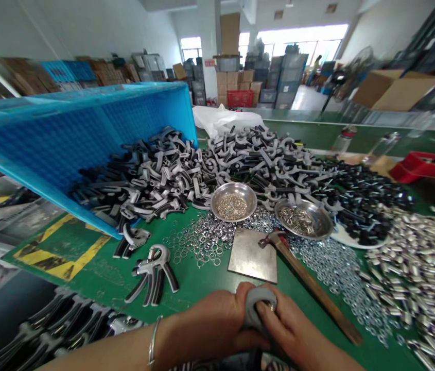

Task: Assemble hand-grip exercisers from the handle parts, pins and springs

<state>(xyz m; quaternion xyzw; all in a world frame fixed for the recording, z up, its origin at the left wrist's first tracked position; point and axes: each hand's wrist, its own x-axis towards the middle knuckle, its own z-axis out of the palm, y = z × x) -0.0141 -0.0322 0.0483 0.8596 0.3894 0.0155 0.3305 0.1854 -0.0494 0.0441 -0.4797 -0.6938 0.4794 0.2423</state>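
Observation:
Both hands meet at the bottom middle, around a grey hand gripper handle [256, 297] with a curved hook at its top. My left hand [221, 315] is closed about its left side. My right hand [289, 320] grips it from the right, with fingertips pressed into the hook's opening. The rest of the handle is hidden by the hands. Just beyond lie a square metal plate [253, 257] and a hammer [310, 281], its head resting on the plate. Two spring hand grippers [153, 273] lie together on the table to the left.
A tipped blue crate [86, 123] spills grey-black handles [171, 175] across the green table. Steel bowls of small brass-coloured rings [233, 205] and metal pins [298, 220] stand mid-table. Loose rings [209, 247], nuts [336, 268], black parts [367, 196] and silver cylinders [425, 263] spread rightward.

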